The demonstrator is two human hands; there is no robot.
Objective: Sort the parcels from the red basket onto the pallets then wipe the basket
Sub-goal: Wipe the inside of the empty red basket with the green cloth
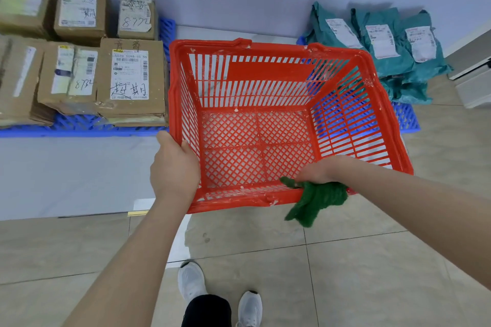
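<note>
The red basket (268, 66) is held up in front of me, tilted, with nothing inside it. My left hand (174, 167) grips its near left rim. My right hand (322, 171) holds a green cloth (314, 200) against the near rim at the right corner. Brown cardboard parcels (131, 79) lie on the blue pallet (79, 127) at the left. Teal bag parcels (382, 45) are piled on the blue pallet (406, 118) at the right, behind the basket.
Beige floor tiles lie below me, with my two white shoes (191, 281) at the bottom. A white cabinet (473, 74) stands at the far right. A pale wall rises behind both pallets.
</note>
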